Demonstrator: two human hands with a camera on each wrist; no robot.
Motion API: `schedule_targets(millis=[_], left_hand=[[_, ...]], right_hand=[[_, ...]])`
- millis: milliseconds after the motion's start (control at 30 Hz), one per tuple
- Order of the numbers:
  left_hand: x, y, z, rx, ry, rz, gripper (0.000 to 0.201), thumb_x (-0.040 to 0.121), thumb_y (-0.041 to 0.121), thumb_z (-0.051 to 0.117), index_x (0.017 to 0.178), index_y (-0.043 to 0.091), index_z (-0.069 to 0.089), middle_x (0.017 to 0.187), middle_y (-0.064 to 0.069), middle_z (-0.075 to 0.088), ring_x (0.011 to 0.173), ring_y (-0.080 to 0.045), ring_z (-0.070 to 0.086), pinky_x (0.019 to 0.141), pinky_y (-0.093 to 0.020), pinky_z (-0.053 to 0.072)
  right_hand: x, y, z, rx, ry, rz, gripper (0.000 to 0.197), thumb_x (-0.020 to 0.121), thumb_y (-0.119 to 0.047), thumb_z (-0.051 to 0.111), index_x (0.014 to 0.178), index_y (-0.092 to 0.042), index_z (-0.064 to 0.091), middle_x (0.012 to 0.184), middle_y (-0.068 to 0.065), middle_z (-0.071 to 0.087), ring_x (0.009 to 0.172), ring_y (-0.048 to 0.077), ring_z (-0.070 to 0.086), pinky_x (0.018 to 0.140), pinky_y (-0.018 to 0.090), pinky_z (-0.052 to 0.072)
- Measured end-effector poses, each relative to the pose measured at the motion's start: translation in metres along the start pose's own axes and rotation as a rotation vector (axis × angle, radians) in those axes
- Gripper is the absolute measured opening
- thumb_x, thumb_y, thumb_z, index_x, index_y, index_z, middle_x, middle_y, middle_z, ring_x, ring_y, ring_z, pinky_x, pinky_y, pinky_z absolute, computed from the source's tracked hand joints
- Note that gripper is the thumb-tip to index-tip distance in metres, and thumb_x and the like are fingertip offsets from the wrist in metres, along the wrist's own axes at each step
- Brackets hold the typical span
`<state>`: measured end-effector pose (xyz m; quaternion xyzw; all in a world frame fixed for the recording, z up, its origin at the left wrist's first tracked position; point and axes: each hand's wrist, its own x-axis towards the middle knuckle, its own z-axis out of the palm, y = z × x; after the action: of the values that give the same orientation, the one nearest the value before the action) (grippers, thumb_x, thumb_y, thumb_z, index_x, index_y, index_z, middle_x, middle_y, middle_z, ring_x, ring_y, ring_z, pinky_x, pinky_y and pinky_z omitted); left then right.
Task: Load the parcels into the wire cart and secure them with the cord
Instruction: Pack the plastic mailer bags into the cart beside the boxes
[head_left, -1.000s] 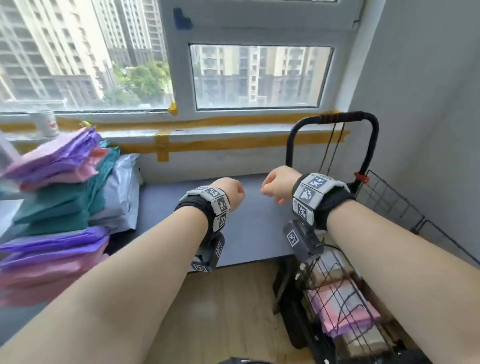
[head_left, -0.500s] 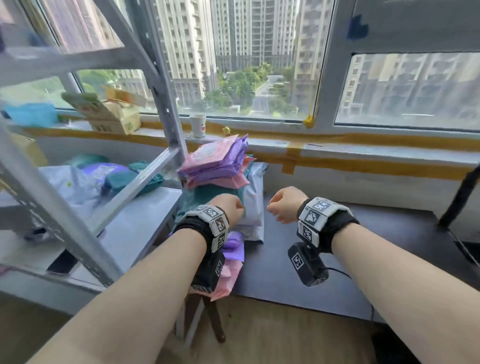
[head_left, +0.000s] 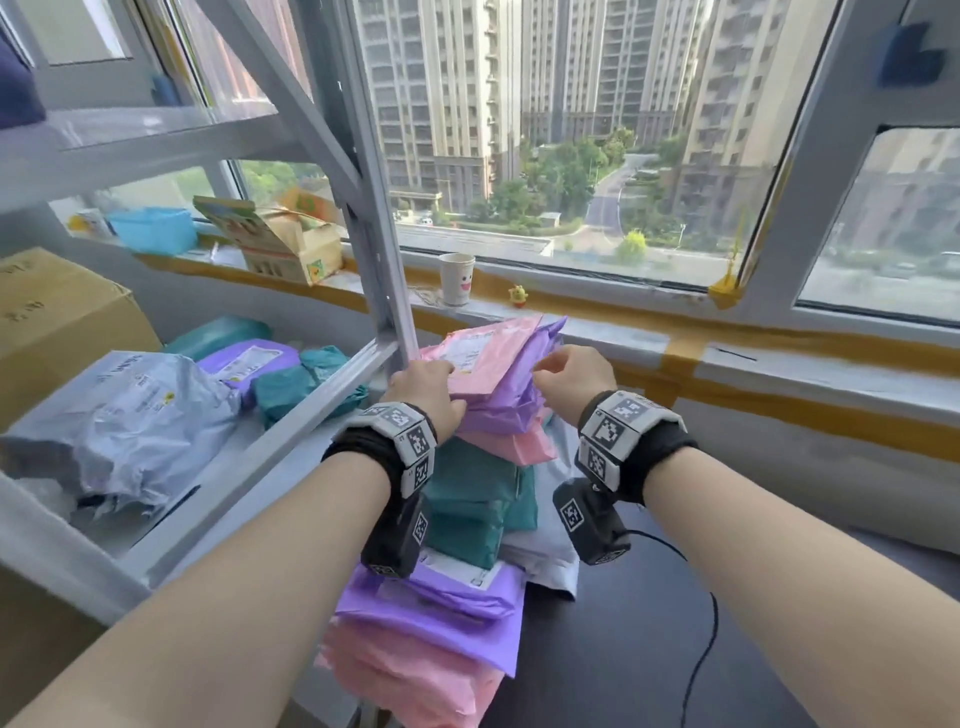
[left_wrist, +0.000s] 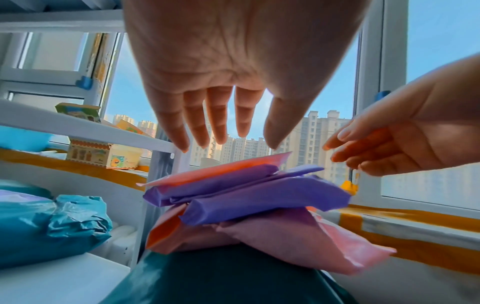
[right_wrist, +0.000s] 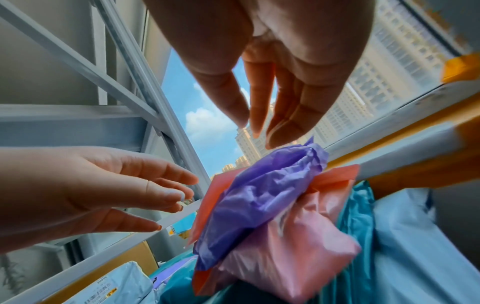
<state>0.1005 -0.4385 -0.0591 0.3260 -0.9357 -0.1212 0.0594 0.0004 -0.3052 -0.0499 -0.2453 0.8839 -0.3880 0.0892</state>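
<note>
A stack of soft mailer parcels stands before me: a pink parcel (head_left: 483, 353) on top, purple parcels (head_left: 498, 410) under it, then teal ones (head_left: 478, 509), with more purple and pink lower down. My left hand (head_left: 431, 379) reaches to the left edge of the top parcels. In the left wrist view its fingers (left_wrist: 221, 123) are straight and hover just above the pink parcel (left_wrist: 221, 170), holding nothing. My right hand (head_left: 566, 371) hovers at the right edge, its relaxed fingers (right_wrist: 259, 115) just over the crumpled purple parcel (right_wrist: 259, 195). The wire cart and the cord are out of view.
A grey metal rack upright (head_left: 384, 260) rises right beside the left hand. Its shelf (head_left: 270, 457) holds grey, purple and teal parcels and a cardboard box (head_left: 57, 312). A paper cup (head_left: 456, 278) stands on the windowsill. A dark table (head_left: 649, 665) with a black cable lies to the right.
My view has swung left, away from the cart, onto the parcel stack. Both hands have gone from loose fists to open and have reached forward to the top parcels.
</note>
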Motion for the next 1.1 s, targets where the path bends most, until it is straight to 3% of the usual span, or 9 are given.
schedule_targets(millis=[300,433,533,667,733,800,900,1000,1100], left_hand=[[0.04,-0.003,0.009,-0.034,-0.085,-0.011,0.047,0.088,0.014,0.05,0.132,0.029,0.053,0.135,-0.003,0.054,0.118,-0.028,0.054,0.099,-0.03,0.044],[0.053,-0.015,0.009,-0.239,-0.02,-0.097,0.031,0.092,0.016,0.046,0.113,0.024,0.068,0.116,-0.005,0.066,0.101,-0.027,0.062,0.089,-0.031,0.052],[0.061,-0.027,0.002,-0.283,0.03,-0.111,0.03,0.095,0.018,0.044,0.114,0.016,0.067,0.114,-0.01,0.066,0.098,-0.028,0.06,0.082,-0.028,0.045],[0.066,-0.037,-0.004,-0.356,-0.001,-0.076,0.03,0.099,0.02,0.04,0.114,0.01,0.064,0.102,-0.013,0.066,0.08,-0.024,0.053,0.069,-0.027,0.039],[0.065,-0.042,-0.003,-0.369,-0.021,-0.058,0.029,0.098,0.018,0.039,0.108,0.006,0.064,0.095,-0.016,0.064,0.08,-0.027,0.056,0.07,-0.028,0.042],[0.064,-0.047,-0.003,-0.366,-0.033,-0.047,0.027,0.097,0.017,0.039,0.101,0.004,0.062,0.09,-0.016,0.061,0.085,-0.031,0.061,0.07,-0.03,0.046],[0.063,-0.053,-0.005,-0.449,-0.015,-0.059,0.024,0.095,0.016,0.041,0.096,0.005,0.063,0.095,-0.018,0.065,0.087,-0.034,0.066,0.076,-0.036,0.055],[0.062,-0.053,-0.01,-0.616,0.034,-0.07,0.014,0.093,0.016,0.044,0.089,0.013,0.057,0.101,-0.015,0.066,0.088,-0.033,0.067,0.082,-0.043,0.055],[0.059,-0.049,-0.016,-0.611,0.085,-0.016,0.014,0.095,0.018,0.047,0.102,0.01,0.056,0.104,-0.009,0.061,0.093,-0.025,0.06,0.081,-0.027,0.046]], right_hand=[[0.045,-0.002,0.014,-0.02,-0.053,-0.094,0.024,0.088,-0.011,0.052,0.102,-0.011,0.071,0.107,0.005,0.07,0.102,0.021,0.062,0.081,0.021,0.041],[0.054,-0.006,0.022,-0.062,-0.034,-0.06,0.022,0.087,-0.01,0.052,0.095,-0.007,0.072,0.102,0.008,0.071,0.1,0.024,0.062,0.084,0.027,0.045],[0.058,-0.015,0.029,-0.175,-0.063,-0.028,0.02,0.086,-0.017,0.053,0.091,-0.004,0.068,0.096,0.011,0.069,0.098,0.028,0.062,0.076,0.028,0.044],[0.059,-0.036,0.039,-0.286,-0.154,0.044,0.026,0.087,-0.035,0.056,0.086,-0.01,0.052,0.078,0.005,0.056,0.097,0.027,0.061,0.073,0.028,0.044],[0.058,-0.046,0.048,-0.24,-0.147,0.088,0.037,0.086,-0.031,0.06,0.112,-0.007,0.05,0.088,0.005,0.058,0.1,0.025,0.061,0.077,0.029,0.047],[0.057,-0.053,0.058,-0.174,-0.112,0.119,0.061,0.083,-0.022,0.063,0.136,-0.011,0.035,0.098,0.006,0.058,0.094,0.023,0.06,0.08,0.029,0.049],[0.053,-0.06,0.068,-0.084,-0.062,0.124,0.051,0.083,-0.009,0.059,0.131,-0.018,0.041,0.083,0.001,0.052,0.085,0.023,0.059,0.082,0.032,0.053],[0.046,-0.063,0.07,0.039,0.023,0.154,0.041,0.084,-0.005,0.055,0.124,-0.014,0.05,0.095,0.006,0.055,0.098,0.027,0.062,0.09,0.033,0.05],[0.036,-0.064,0.063,0.087,0.108,0.174,0.038,0.083,-0.005,0.054,0.12,-0.015,0.054,0.111,0.007,0.061,0.104,0.025,0.061,0.09,0.026,0.046]])
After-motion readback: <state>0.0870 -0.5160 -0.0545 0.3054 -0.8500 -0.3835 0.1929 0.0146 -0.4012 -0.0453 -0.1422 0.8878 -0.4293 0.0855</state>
